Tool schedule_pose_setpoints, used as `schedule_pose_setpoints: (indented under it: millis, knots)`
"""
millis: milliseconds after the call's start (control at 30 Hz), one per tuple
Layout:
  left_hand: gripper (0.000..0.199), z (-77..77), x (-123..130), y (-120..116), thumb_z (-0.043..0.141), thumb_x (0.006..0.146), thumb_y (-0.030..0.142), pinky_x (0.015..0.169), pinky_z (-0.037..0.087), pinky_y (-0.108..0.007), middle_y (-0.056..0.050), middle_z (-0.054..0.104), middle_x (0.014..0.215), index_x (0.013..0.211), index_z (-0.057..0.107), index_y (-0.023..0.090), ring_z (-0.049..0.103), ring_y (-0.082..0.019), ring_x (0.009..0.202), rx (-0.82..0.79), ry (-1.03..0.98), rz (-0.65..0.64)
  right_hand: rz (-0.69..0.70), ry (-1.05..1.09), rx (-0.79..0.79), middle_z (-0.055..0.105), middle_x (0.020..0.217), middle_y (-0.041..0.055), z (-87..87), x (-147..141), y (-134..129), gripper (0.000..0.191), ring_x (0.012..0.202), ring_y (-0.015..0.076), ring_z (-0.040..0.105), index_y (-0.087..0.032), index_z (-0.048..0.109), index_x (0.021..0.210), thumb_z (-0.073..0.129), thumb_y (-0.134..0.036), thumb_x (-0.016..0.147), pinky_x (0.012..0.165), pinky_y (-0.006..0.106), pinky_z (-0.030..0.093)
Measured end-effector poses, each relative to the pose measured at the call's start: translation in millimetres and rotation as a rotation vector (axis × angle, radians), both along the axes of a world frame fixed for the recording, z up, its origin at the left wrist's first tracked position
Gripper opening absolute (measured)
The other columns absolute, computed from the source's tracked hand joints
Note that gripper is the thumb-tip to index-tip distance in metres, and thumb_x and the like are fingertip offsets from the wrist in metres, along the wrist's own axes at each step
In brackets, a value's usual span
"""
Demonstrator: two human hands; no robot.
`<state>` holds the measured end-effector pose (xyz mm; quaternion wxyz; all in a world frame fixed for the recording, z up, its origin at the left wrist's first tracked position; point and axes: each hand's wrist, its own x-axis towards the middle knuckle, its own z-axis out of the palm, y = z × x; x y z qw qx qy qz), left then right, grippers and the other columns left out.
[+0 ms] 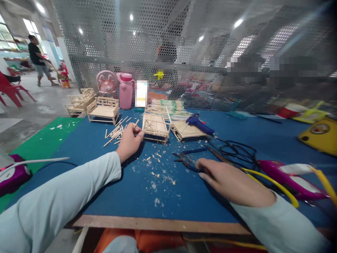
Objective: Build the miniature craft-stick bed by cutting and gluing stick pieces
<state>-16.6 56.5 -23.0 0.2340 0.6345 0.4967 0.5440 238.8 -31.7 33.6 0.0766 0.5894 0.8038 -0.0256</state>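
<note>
The relation that matters lies between the two hands: the pliers (194,151) rest on the blue table (163,196) at about four o'clock from the left hand (131,140) and at ten o'clock from the right hand (223,179), which is plainly the nearer. Their long axis runs roughly from nine to three o'clock, nose toward nine, the handles spread apart toward the right hand. That hand's fingers are curled at the end of the near handle; whether they grip it or only touch it, I cannot tell. The left hand is closed in a pinch, thumb against fingertips, on one short stick (136,123), whose free end points toward one o'clock. Just beside that pinch, toward two o'clock, stands a small wooden bench (156,127); whether the thumb touches its side is unclear. Loose sticks (115,133) lie at ten o'clock from the left hand, in a scattered heap. At eleven o'clock from the right hand, a blue glue gun (201,123) rests on a low wooden frame (185,130), well apart from the fingers.
</note>
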Motion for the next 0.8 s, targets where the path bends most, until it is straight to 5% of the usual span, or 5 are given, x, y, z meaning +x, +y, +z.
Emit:
schedule_pose_setpoints:
  millis: [200, 333, 533, 633, 800]
  knots:
    - [0.017, 7.6, 0, -8, 0.052, 0.076, 0.016, 0.064, 0.038, -0.025, 0.002, 0.042, 0.073, 0.072, 0.036, 0.020, 0.043, -0.010, 0.068, 0.084, -0.117, 0.116, 0.005, 0.123, 0.152, 0.061, 0.084, 0.0117, -10.1, 2, -1, 0.021, 0.078, 0.0255, 0.060, -0.019, 0.050, 0.079, 0.031, -0.025, 0.085, 0.071, 0.038, 0.043]
    - [0.016, 16.4, 4, -28, 0.050, 0.079, 0.020, 0.060, 0.036, -0.022, 0.003, 0.040, 0.073, 0.073, 0.035, 0.019, 0.040, -0.008, 0.062, 0.109, -0.200, 0.010, -0.074, 0.533, 0.257, 0.058, 0.076, 0.0051, -3.8, 0, -3, 0.018, 0.067, 0.0195, 0.055, -0.021, 0.050, 0.087, 0.038, -0.034, 0.084, 0.062, 0.032, 0.043]
    - [0.017, 21.8, 22, -64, 0.049, 0.082, 0.029, 0.075, 0.038, -0.026, -0.003, 0.054, 0.094, 0.076, 0.038, 0.019, 0.049, -0.011, 0.080, -0.078, -0.207, -0.348, -0.300, 1.473, -0.202, 0.040, 0.058, -0.0055, 16.5, -33, -13, 0.029, 0.045, 0.0062, 0.032, -0.022, 0.046, 0.078, 0.062, -0.045, 0.072, 0.035, 0.016, 0.020]
    - [0.022, 19.9, 26, -72, 0.048, 0.083, 0.033, 0.070, 0.038, -0.025, 0.000, 0.052, 0.081, 0.073, 0.034, 0.020, 0.048, -0.011, 0.074, -0.100, -0.202, -0.404, -0.322, 1.733, -0.384, 0.042, 0.059, -0.0058, 16.2, -55, -15, 0.032, 0.045, 0.0042, 0.031, -0.021, 0.045, 0.073, 0.070, -0.039, 0.065, 0.033, 0.013, 0.015]
    - [0.027, 19.4, 25, -78, 0.045, 0.086, 0.032, 0.055, 0.029, -0.023, 0.007, 0.031, 0.061, 0.068, 0.028, 0.020, 0.029, -0.008, 0.055, -0.066, -0.249, -0.278, -0.290, 1.907, -0.427, 0.056, 0.075, -0.0013, 1.9, -79, -16, 0.020, 0.059, 0.0066, 0.050, -0.021, 0.056, 0.080, 0.069, -0.022, 0.064, 0.046, 0.014, 0.041]
